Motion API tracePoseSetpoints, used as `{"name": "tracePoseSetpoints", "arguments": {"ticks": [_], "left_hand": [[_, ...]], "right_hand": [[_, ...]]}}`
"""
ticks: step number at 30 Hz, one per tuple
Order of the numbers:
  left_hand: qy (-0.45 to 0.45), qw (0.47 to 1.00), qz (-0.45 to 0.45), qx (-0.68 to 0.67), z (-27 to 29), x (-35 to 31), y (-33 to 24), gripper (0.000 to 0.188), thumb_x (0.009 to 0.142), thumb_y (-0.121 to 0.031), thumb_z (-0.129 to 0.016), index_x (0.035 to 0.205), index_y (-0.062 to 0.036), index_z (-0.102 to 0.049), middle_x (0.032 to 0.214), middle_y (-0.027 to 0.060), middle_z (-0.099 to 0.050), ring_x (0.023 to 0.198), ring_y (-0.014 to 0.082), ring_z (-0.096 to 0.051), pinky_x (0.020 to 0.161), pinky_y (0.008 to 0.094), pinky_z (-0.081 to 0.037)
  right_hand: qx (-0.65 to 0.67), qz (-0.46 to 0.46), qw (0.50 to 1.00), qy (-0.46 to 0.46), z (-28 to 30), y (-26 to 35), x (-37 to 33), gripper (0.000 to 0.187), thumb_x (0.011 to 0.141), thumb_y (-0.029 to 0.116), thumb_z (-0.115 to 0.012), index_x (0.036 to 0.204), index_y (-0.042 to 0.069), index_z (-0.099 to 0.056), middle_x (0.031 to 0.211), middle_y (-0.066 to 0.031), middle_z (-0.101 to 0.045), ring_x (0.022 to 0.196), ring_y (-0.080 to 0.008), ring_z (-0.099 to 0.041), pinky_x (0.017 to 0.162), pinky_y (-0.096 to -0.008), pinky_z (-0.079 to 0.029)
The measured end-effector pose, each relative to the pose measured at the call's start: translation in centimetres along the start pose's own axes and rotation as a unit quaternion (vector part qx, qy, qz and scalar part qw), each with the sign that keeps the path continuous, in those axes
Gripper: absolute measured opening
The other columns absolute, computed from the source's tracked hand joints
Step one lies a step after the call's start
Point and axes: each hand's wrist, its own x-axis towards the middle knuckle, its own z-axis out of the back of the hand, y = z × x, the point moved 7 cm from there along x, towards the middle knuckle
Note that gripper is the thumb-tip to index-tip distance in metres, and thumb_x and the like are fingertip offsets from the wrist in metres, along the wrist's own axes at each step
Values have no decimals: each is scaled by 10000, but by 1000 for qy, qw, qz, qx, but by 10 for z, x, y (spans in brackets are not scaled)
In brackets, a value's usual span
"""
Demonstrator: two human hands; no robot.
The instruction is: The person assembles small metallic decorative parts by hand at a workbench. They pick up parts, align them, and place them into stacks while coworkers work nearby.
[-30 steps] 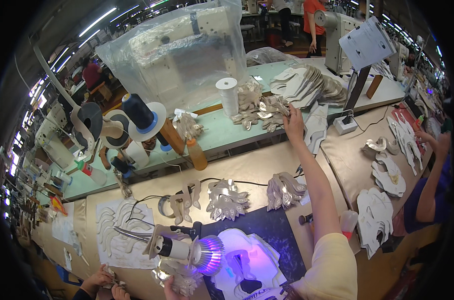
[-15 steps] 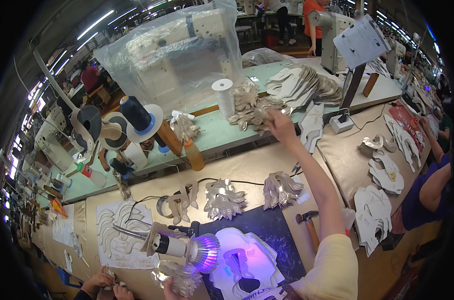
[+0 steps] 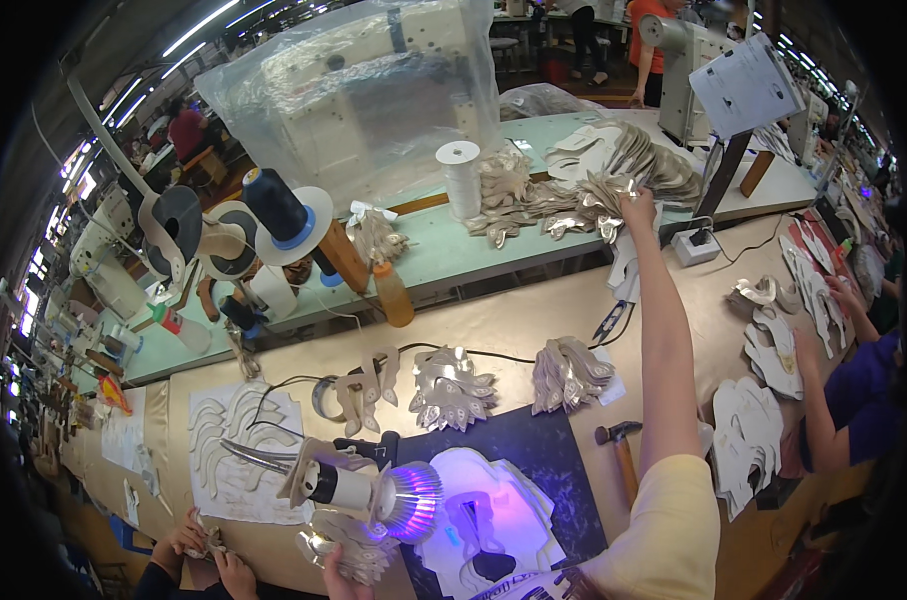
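My right arm stretches far across the bench, and my right hand (image 3: pixel 636 207) is closed on curved beige cut pieces (image 3: pixel 602 198) at the right end of a row of them on the green shelf. Low in the picture my left hand (image 3: pixel 344 578) is closed at the edge of a bundle of shiny beige pieces (image 3: pixel 359 545), partly hidden by the lamp. A lit lamp (image 3: pixel 406 502) casts violet light on stacked white shoe-upper pieces (image 3: pixel 514 500) lying on a black mat (image 3: pixel 564 450). Two more beige bundles, one (image 3: pixel 454 390) at mid-bench and one (image 3: pixel 572 375) right of it, lie behind the mat.
A hammer (image 3: pixel 624 460) lies right of the mat. Thread spools (image 3: pixel 461 180), an orange bottle (image 3: pixel 394 295) and a plastic-covered machine (image 3: pixel 354 110) stand along the shelf. Co-workers' hands (image 3: pixel 209 550) work at lower left; another person's arm (image 3: pixel 819 410) is at right, near white pieces (image 3: pixel 746 440).
My right hand has moved right along the shelf, and the beige pieces now spread farther right. My left hand stays by its bundle. The co-worker at right has reached forward.
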Motion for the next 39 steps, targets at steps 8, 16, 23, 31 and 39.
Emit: {"name": "tracePoseSetpoints", "arguments": {"ticks": [8, 16, 23, 31, 39], "left_hand": [[-42, 999, 4, 30, 11, 6, 0, 381, 939, -321, -554, 1108, 19, -590, 811, 148, -665, 683, 270, -662, 531, 338, -546], [-101, 994, -36, 29, 19, 9, -1, 401, 915, -350, -577, 1060, 24, -601, 784, 142, -660, 661, 273, -658, 540, 351, -551], [-60, 998, -24, 26, 11, 16, 0, 355, 877, -326, -629, 1027, -5, -612, 847, 111, -666, 711, 269, -656, 607, 367, -535], [-12, 981, -118, -154, -19, -10, -29, 438, 954, -281, -546, 1308, -29, -486, 1246, 167, -586, 1149, 329, -577, 994, 508, -469], [-41, 944, -318, 76, -38, -50, -78, 300, 907, -169, -646, 1182, -67, -583, 1180, 38, -585, 1041, 198, -595, 890, 375, -490]], "right_hand": [[10, 74, 995, -65, 19, 43, -32, 442, 852, 113, -650, 1268, 33, -523, 1184, -217, -501, 1062, -389, -552, 936, -441, -442], [-13, 266, 964, -18, 27, 115, -28, 456, 854, 100, -639, 1297, 69, -535, 1200, -199, -495, 1111, -374, -512, 934, -435, -442], [-192, 338, 921, -35, -17, 152, -51, 510, 820, 153, -626, 1320, 102, -539, 1269, -170, -508, 1220, -346, -461, 999, -452, -402], [-40, 372, 903, 213, -161, 135, -63, 834, 743, 425, -772, 1404, 35, -446, 1311, -263, -535, 1227, -389, -502, 1042, -444, -400], [-53, 350, 913, 200, -158, 148, -51, 549, 850, 382, -558, 1176, -59, -579, 1109, -302, -615, 1050, -447, -578, 921, -468, -452]]}}
